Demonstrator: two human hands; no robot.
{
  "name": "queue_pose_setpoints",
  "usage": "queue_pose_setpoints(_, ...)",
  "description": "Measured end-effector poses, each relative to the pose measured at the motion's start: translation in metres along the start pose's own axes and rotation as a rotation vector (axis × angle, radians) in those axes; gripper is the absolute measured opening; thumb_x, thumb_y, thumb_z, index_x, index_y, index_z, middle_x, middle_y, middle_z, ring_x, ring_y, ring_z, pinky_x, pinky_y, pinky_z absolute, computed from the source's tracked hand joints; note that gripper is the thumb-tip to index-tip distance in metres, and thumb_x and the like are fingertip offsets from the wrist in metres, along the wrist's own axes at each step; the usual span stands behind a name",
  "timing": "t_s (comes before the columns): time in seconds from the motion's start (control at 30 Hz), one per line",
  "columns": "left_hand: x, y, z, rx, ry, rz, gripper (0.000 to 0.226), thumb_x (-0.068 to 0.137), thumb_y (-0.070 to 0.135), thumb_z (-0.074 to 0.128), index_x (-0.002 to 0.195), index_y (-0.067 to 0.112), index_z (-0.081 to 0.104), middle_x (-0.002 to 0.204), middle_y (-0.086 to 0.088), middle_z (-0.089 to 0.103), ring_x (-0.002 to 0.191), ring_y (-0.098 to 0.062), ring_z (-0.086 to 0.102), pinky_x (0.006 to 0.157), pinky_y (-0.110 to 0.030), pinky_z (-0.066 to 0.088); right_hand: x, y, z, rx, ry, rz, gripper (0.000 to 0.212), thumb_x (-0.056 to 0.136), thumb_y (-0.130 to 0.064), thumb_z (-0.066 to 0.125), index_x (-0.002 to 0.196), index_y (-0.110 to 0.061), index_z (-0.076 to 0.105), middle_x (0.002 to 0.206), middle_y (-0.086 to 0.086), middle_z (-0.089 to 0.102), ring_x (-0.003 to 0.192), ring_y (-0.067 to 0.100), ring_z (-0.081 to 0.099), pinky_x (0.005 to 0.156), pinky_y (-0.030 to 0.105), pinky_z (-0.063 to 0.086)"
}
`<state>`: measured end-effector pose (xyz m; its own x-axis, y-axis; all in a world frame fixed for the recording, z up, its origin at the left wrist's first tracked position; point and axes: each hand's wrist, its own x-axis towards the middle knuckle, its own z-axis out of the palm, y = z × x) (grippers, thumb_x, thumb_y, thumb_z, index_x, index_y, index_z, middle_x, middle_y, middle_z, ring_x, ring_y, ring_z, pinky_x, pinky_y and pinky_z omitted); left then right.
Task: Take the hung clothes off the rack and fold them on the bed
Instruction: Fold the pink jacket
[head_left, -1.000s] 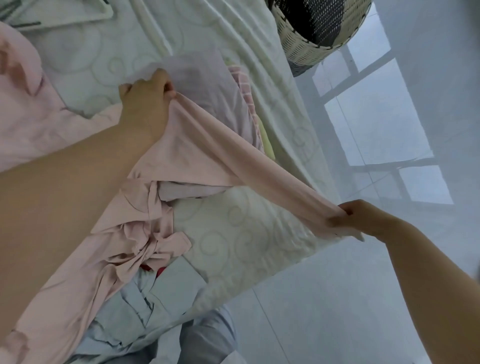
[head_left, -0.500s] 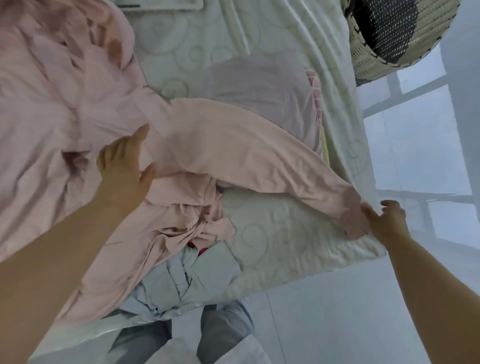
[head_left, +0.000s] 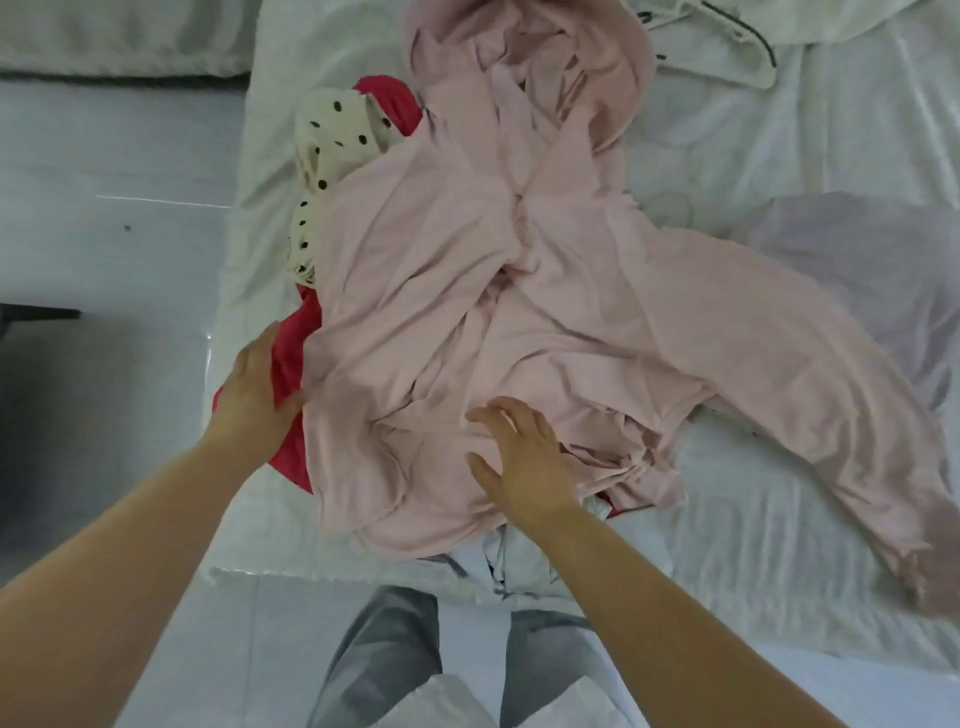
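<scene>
Pink garment (head_left: 467, 291) lies lengthwise away, sleeve (head_left: 810, 395) stretched rightward; left hand (head_left: 257, 397) and right hand (head_left: 522, 462) rest flat, fingers straight.

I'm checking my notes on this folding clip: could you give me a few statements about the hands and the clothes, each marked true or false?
1. The right hand lies open on the pink garment. True.
2. The pink garment is neatly folded. False: it lies spread out and crumpled.
3. A polka-dot cloth shows from under the pink garment. True.
4. The hanger lies on the floor. False: it lies on the bed, beyond the clothes.
5. The left hand holds the hanger. False: it touches the red cloth at the pink garment's edge.
</scene>
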<state>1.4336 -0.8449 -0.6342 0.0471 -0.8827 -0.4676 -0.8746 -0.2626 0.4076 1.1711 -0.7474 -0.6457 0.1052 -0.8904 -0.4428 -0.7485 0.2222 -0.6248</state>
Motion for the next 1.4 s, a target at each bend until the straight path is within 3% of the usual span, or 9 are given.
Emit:
queue_pose_setpoints(0.2, 0.019, -0.02, -0.003, -0.24, -0.109, -0.053, 0.035, 0.085, 0.005, 0.061, 0.12, 0.008, 0.056, 0.106, -0.006, 0.058, 0.098, -0.023, 0.056, 0.088, -0.02, 0.038, 0.056, -0.078, 0.042, -0.229, -0.143, 0.024, 0.07, 0.09, -0.036, 0.055, 0.149, -0.027, 0.017, 0.152, 0.004, 0.021, 0.134, 0.027, 0.028, 0.112, 0.037, 0.021)
queue_pose_setpoints(0.4, 0.027, -0.024, 0.001, -0.109, 0.068, 0.129, 0.048, 0.078, 0.002, 0.066, 0.123, 0.017, 0.059, 0.113, -0.014, 0.044, 0.105, -0.026, 0.042, 0.089, -0.02, 0.027, 0.071, -0.094, 0.062, -0.28, 0.212, -0.045, 0.082, 0.062, -0.031, 0.082, 0.133, -0.022, 0.042, 0.12, 0.014, 0.055, 0.102, 0.035, 0.057, 0.088, 0.046, 0.049)
queue_pose_setpoints(0.57, 0.033, -0.015, 0.006, -0.237, -0.069, 0.234, 0.008, 0.077, 0.01, 0.071, 0.08, 0.004, 0.068, 0.095, -0.007, 0.056, 0.093, -0.023, 0.05, 0.085, -0.025, 0.033, 0.097, -0.111, 0.062, -0.098, -0.039, 0.058, 0.093, 0.082, -0.04, 0.065, 0.15, -0.029, 0.003, 0.154, 0.004, 0.012, 0.138, 0.026, 0.022, 0.11, 0.041, 0.028)
queue_pose_setpoints(0.7, 0.016, 0.014, -0.008, -0.594, -0.401, 0.278, 0.009, 0.088, 0.01, 0.06, 0.088, 0.003, 0.066, 0.092, -0.007, 0.061, 0.087, -0.02, 0.059, 0.082, -0.029, 0.048, 0.09, -0.11, 0.041, 0.216, 0.053, 0.132, 0.052, 0.089, -0.008, 0.052, 0.137, -0.026, 0.047, 0.134, 0.0, 0.052, 0.116, 0.017, 0.054, 0.098, 0.029, 0.043)
queue_pose_setpoints(0.8, 0.019, 0.02, -0.009, -0.728, -0.293, 0.119, 0.018, 0.09, 0.011, 0.057, 0.108, 0.01, 0.056, 0.11, -0.008, 0.058, 0.092, -0.019, 0.06, 0.078, -0.016, 0.05, 0.071, -0.106, 0.014, 0.463, 0.292, 0.302, 0.034, 0.089, 0.0, 0.054, 0.115, -0.018, 0.066, 0.112, -0.001, 0.068, 0.093, -0.007, 0.059, 0.085, 0.007, 0.043)
queue_pose_setpoints(0.97, 0.039, 0.038, -0.001, -0.695, -0.285, -0.039, 0.052, 0.087, 0.009, 0.061, 0.134, 0.013, 0.039, 0.119, -0.003, 0.051, 0.106, -0.016, 0.051, 0.085, -0.02, 0.041, 0.041, -0.097, -0.015, 0.934, 0.309, 0.52, 0.02, 0.094, -0.015, 0.053, 0.106, -0.022, 0.068, 0.098, -0.006, 0.071, 0.096, 0.009, 0.065, 0.089, 0.039, 0.053)
queue_pose_setpoints(1.1, 0.043, 0.064, 0.008, -0.744, -0.497, -0.026, 0.016, 0.091, 0.006, 0.054, 0.105, 0.01, 0.06, 0.094, 0.001, 0.06, 0.084, -0.002, 0.058, 0.068, -0.011, 0.042, 0.038, -0.086, -0.029, 1.289, 0.32, 0.598, 0.02, 0.097, -0.013, 0.048, 0.102, -0.016, 0.066, 0.097, -0.002, 0.073, 0.094, 0.014, 0.068, 0.086, 0.036, 0.052)
queue_pose_setpoints(1.17, 0.043, 0.07, 0.005, -0.8, -0.474, -0.009, 0.009, 0.092, 0.006, 0.051, 0.087, 0.008, 0.058, 0.075, 0.0, 0.054, 0.059, 0.001, 0.051, 0.058, -0.013, 0.041, 0.038, -0.079, -0.035, 1.29, 0.309, 0.545, 0.023, 0.097, -0.006, 0.045, 0.102, -0.017, 0.064, 0.09, -0.009, 0.073, 0.089, 0.007, 0.068, 0.087, 0.032, 0.052)
queue_pose_setpoints(1.4, 0.058, 0.079, -0.028, -0.856, -0.368, 0.063, 0.021, 0.1, 0.01, 0.034, 0.083, 0.015, 0.045, 0.07, -0.008, 0.043, 0.064, -0.02, 0.039, 0.07, -0.034, 0.041, 0.037, -0.055, -0.05, 0.743, 0.25, 0.481, 0.053, 0.088, 0.008, 0.049, 0.121, -0.032, 0.056, 0.103, 0.011, 0.063, 0.087, 0.009, 0.057, 0.071, 0.008, 0.044)
